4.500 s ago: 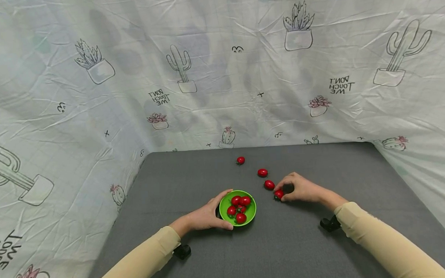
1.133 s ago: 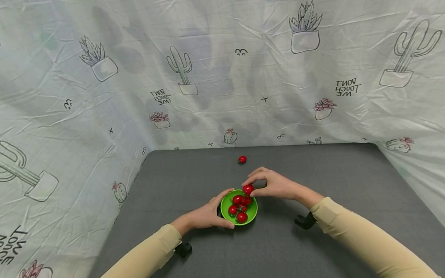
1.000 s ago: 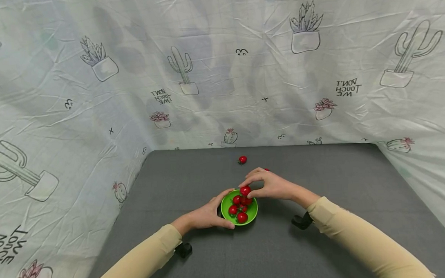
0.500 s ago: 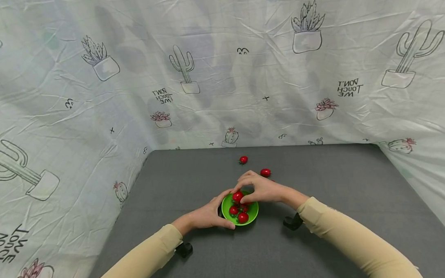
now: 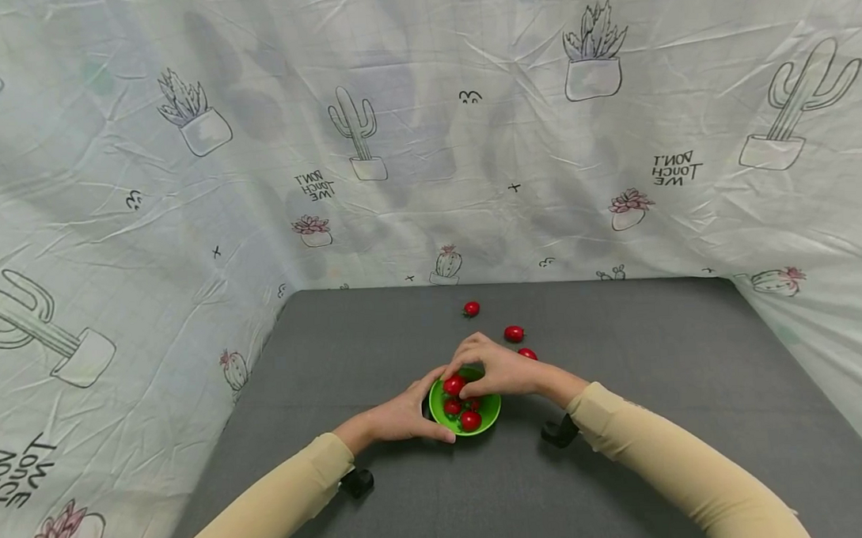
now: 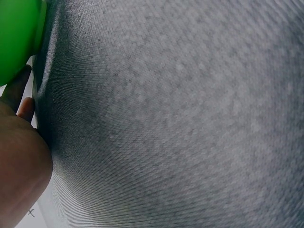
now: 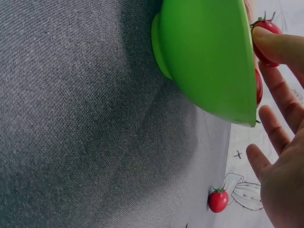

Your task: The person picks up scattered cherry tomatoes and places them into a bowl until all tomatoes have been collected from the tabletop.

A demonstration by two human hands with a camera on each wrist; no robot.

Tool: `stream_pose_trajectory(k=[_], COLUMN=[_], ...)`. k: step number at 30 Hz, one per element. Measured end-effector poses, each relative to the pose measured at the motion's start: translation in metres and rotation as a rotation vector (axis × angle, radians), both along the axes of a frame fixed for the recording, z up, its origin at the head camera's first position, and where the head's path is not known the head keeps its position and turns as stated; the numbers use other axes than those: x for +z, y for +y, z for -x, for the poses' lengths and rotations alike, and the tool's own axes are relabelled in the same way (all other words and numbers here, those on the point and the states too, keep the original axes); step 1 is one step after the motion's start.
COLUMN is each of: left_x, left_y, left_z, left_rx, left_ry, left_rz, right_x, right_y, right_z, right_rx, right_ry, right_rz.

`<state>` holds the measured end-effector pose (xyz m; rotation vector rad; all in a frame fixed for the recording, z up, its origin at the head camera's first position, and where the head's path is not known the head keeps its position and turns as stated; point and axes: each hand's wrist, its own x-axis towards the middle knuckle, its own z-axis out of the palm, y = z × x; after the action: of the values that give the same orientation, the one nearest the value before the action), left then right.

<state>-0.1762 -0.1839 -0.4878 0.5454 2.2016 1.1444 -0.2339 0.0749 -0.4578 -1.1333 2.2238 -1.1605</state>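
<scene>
A small green bowl (image 5: 491, 416) stands on the grey table (image 5: 623, 452) and holds several red cherry tomatoes (image 5: 469, 420). My left hand (image 5: 434, 405) grips the bowl's left rim, thumb on the far side. My right hand (image 5: 458, 383) hovers over the bowl and pinches a cherry tomato (image 5: 452, 385) between thumb and fingertip. In the right wrist view the bowl (image 7: 209, 61) fills the top, with the pinched tomato (image 7: 266, 35) just above its rim under a fingertip (image 7: 278, 45). The left wrist view shows only the bowl's edge (image 6: 16, 38) and part of my hand (image 6: 19, 180).
Three loose tomatoes lie beyond the bowl: one far back (image 5: 471, 308), one further right (image 5: 513, 333), one beside my right hand (image 5: 527, 353). A cactus-print cloth (image 5: 426, 142) walls the table at the back and both sides.
My right hand picked a tomato off the table at the right and carried it left, lowering it over the bowl. The left hand has stayed on the bowl's rim.
</scene>
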Motion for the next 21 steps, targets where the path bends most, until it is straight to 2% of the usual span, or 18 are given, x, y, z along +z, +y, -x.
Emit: stream_pose_trajectory(k=[8,13,21], left_x=[-0.003,-0.004,-0.004], left_y=[-0.002,-0.002,-0.002], left_z=[0.002,0.002,0.003], left_rx=[-0.023,-0.019,-0.02], left_ry=[0.007,0.007,0.005], left_rz=[-0.029,-0.015,-0.011], right_x=[0.002,0.004,0.012], right_y=[0.0,0.004,0.017], right_z=[-0.001,0.0,0.001], right_rx=[-0.023,-0.05,-0.084], right_ry=[0.024,0.023,0.012], right_rz=[-0.018,-0.017,0.02])
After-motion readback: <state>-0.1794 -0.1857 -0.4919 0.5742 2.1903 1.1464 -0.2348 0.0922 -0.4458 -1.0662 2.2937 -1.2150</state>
